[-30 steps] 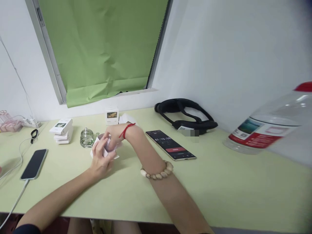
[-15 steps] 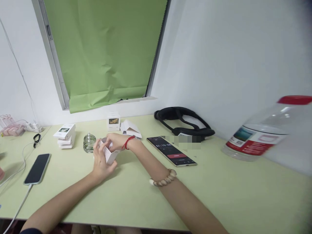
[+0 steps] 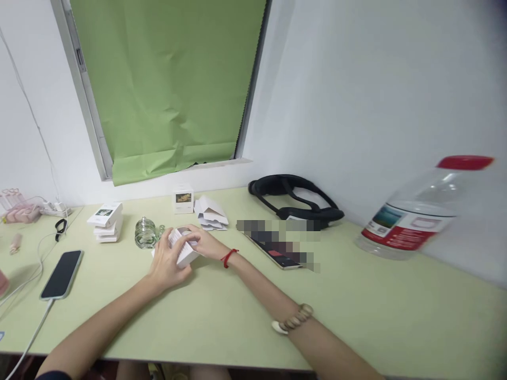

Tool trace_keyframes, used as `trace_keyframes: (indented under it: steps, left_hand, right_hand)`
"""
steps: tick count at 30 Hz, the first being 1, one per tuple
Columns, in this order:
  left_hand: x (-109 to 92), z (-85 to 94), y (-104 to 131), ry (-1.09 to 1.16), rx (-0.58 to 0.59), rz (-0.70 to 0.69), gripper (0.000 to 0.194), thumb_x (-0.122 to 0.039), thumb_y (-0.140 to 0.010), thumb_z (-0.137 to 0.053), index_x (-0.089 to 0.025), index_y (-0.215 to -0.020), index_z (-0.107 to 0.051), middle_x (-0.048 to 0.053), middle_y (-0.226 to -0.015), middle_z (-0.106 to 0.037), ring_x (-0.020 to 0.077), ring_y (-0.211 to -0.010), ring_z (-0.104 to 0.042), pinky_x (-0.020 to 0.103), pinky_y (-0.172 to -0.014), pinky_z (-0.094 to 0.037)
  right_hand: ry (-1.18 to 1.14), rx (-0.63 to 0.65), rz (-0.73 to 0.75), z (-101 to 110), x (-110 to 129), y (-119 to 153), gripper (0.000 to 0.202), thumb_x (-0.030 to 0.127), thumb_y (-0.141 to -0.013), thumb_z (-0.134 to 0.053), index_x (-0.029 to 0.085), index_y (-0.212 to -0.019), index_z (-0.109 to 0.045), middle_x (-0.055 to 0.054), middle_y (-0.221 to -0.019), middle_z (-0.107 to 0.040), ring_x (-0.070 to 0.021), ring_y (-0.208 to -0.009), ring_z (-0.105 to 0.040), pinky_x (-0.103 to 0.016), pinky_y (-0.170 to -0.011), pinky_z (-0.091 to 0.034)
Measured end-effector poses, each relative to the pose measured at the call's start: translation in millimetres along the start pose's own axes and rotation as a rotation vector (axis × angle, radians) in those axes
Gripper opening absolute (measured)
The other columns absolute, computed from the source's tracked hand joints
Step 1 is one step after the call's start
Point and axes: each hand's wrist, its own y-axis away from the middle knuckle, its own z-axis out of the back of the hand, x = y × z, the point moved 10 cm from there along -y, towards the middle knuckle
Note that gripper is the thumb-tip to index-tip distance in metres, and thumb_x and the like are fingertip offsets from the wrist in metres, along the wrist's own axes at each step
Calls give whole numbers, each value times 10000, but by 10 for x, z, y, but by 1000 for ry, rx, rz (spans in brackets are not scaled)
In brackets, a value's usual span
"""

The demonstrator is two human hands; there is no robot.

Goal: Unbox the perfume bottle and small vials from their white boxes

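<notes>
My left hand [image 3: 168, 262] is closed around a small white cardboard box [image 3: 187, 255] held just over the table. My right hand [image 3: 202, 241] is at the box's upper right side, its fingers bent against the top edge; whether they pinch anything inside is hidden. Just beyond my left hand stands a clear glass bottle [image 3: 144, 234], with a small greenish glass piece [image 3: 160, 230] beside it. Behind the hands are folded white cardboard pieces [image 3: 211, 213] and an upright white box with a dark picture [image 3: 183, 201].
A stack of white boxes [image 3: 106, 221] stands left of the glass bottle. A charging phone [image 3: 62, 274] lies at the left, another phone [image 3: 291, 260] at the right. Behind that are a black headset [image 3: 297, 196] and a large red-capped plastic bottle [image 3: 407, 216] by the wall.
My right hand has drawn back slightly to the right from over the box, and its forearm has shifted right. The box has turned in my left hand, showing its top more.
</notes>
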Motion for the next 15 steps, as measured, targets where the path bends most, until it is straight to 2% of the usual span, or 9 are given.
trace_keyframes:
  steps: [5,15]
  left_hand:
    - [-10,0,-3,-41,39,-34,671,-228,-682,-594,-250,-1325,-405,153,-1364,-278,311,-1335,-262,457,-998,-371]
    - [-26,-33,-11,-178,144,-8,689,-255,-717,-556,-282,-1376,-358,135,-1320,-369,310,-1242,-371,458,-975,-362]
  right_hand:
    - [15,-91,52,16,36,47,227,103,-701,-564,206,-782,-749,-79,-1177,-584,-213,-1116,-531,-375,-989,-416]
    - [73,-122,-11,31,4,43,201,95,-693,-567,179,-745,-742,-105,-1129,-600,-240,-1101,-530,-398,-1002,-386]
